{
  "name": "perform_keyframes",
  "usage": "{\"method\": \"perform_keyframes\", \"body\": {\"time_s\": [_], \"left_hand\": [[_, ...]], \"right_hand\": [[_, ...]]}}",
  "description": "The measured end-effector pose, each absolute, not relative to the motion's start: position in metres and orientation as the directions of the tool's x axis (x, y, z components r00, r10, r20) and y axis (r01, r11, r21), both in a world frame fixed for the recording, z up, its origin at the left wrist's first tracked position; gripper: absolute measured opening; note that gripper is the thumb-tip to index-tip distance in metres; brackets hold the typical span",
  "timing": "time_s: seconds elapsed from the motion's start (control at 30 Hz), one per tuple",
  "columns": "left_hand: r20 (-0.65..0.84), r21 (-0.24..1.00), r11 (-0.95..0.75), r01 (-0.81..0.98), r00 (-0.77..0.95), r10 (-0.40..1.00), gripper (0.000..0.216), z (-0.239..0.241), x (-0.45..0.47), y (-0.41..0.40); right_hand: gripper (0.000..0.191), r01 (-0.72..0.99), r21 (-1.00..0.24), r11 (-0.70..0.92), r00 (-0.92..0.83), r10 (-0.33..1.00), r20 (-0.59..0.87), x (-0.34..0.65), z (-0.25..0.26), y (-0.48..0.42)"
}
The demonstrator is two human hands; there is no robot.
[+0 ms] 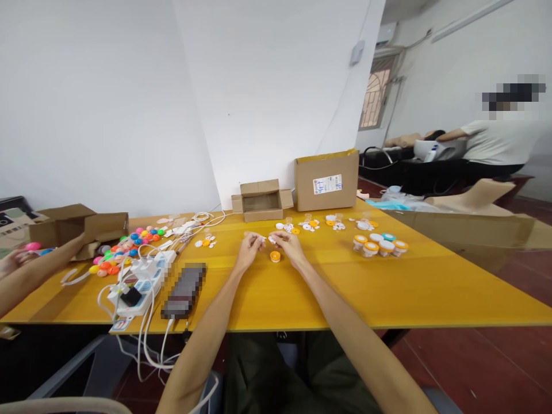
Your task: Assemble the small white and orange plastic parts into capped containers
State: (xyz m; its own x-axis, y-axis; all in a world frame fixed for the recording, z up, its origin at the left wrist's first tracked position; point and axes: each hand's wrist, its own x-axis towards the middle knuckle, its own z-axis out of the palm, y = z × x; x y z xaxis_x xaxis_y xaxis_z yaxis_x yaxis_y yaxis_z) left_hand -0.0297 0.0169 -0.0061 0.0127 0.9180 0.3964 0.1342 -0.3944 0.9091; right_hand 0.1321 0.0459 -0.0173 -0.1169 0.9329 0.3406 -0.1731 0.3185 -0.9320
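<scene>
Both my hands rest on the yellow table (414, 287), close together near its middle. My left hand (249, 247) is closed in a pinch on a small white piece. My right hand (288, 242) is closed too, pinching a small white piece (271, 238) between the fingertips. An orange cap (275, 256) lies on the table just below my right hand. Small white and orange pieces (308, 225) lie scattered beyond my hands.
Several small lidded jars (379, 244) stand to the right. Two cardboard boxes, an open one (261, 200) and a bigger one (326, 180), sit at the far edge. Coloured balls (129, 247), a power strip (140, 282) with cables and a dark device (183, 290) lie left. Another person's hand (15, 259) holds a pink ball.
</scene>
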Motion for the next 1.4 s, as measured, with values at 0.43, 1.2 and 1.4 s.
{"method": "perform_keyframes", "body": {"time_s": [0.43,1.2,1.4], "left_hand": [[0.427,0.894,-0.438,0.097,0.111,0.897,0.032,0.001,-0.022,0.011],[0.454,0.882,-0.447,0.151,-0.01,0.891,0.03,-0.002,-0.026,0.016],[0.436,0.89,-0.427,0.162,-0.025,0.9,0.027,-0.004,-0.027,0.017]], "right_hand": [[0.029,-0.317,-0.921,0.228,-0.132,0.951,0.281,0.125,-0.016,0.044],[0.033,-0.328,-0.909,0.256,-0.175,0.929,0.325,0.126,-0.008,0.039],[0.035,-0.299,-0.921,0.251,-0.2,0.927,0.317,0.126,-0.011,0.041]]}}
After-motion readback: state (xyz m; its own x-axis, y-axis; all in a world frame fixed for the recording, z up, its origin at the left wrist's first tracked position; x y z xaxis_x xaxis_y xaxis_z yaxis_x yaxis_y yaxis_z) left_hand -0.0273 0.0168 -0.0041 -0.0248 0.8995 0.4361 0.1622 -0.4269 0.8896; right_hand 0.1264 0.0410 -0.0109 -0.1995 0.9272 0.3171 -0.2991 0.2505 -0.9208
